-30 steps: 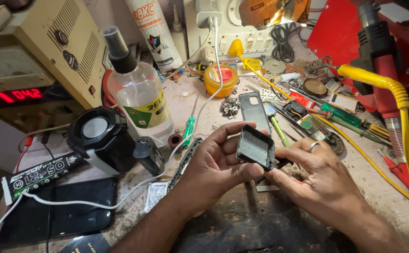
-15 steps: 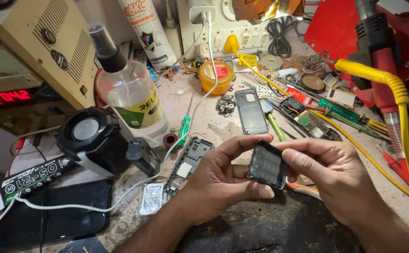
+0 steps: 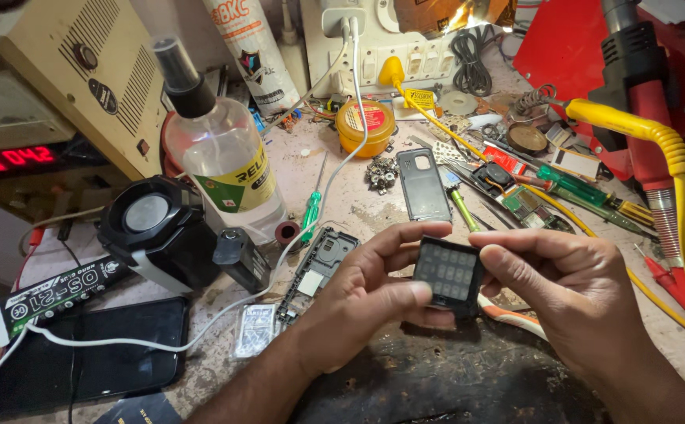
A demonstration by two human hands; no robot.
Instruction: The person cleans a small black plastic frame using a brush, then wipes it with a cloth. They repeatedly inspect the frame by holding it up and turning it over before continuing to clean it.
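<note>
Both hands pinch one small part between them: a dark, squarish keypad piece (image 3: 448,273) with a grid of key openings facing up toward the camera. Left hand (image 3: 366,294) closed on its left edge, thumb (image 3: 393,297) pressed along the lower left corner, forefinger curled over the top left. Right hand (image 3: 570,290) closed on the right edge, forefinger tip on the top right corner, remaining fingers folded beneath. Keypad piece sits directly between the two sets of fingertips, held above the bench, not touching it, roughly level and tilted slightly toward the viewer.

Below the hands: a dark, scuffed work mat (image 3: 452,377). Just left of the left hand, an open phone frame (image 3: 317,267) lies on the bench, a green-handled screwdriver (image 3: 309,213) above it. Behind the keypad piece, well apart, a dark phone back cover (image 3: 424,185) lies flat with its camera hole at the top. An orange-and-white tool handle (image 3: 511,320) pokes out under the right hand.

Farther left: a clear spray bottle (image 3: 221,157) with yellow label, upright; a black round-lensed unit (image 3: 154,228) beside it; a black smartphone (image 3: 91,365) flat at the near edge, a white cable (image 3: 201,334) running across. Orange round tin (image 3: 365,126) near the back. Yellow coiled cord (image 3: 672,157) down the right side.
</note>
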